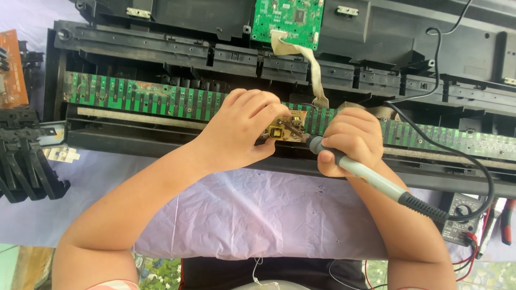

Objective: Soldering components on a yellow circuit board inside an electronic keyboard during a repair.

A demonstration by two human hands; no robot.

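My left hand (242, 131) grips a small tan circuit board (287, 128), holding it over the long green contact board (161, 99) of an opened black keyboard chassis (140, 51). In my right hand (349, 137) is a grey soldering iron (365, 174); its tip touches the small board's right side. The iron's black cable (430, 137) loops away to the right and upward.
A green circuit board (287, 19) with a flat ribbon cable (314, 70) sits at the top. A multimeter (462, 217) with red leads lies at the right. Loose black keys (24, 161) and an orange board (9, 67) are at the left. A lilac cloth (252, 209) covers the table.
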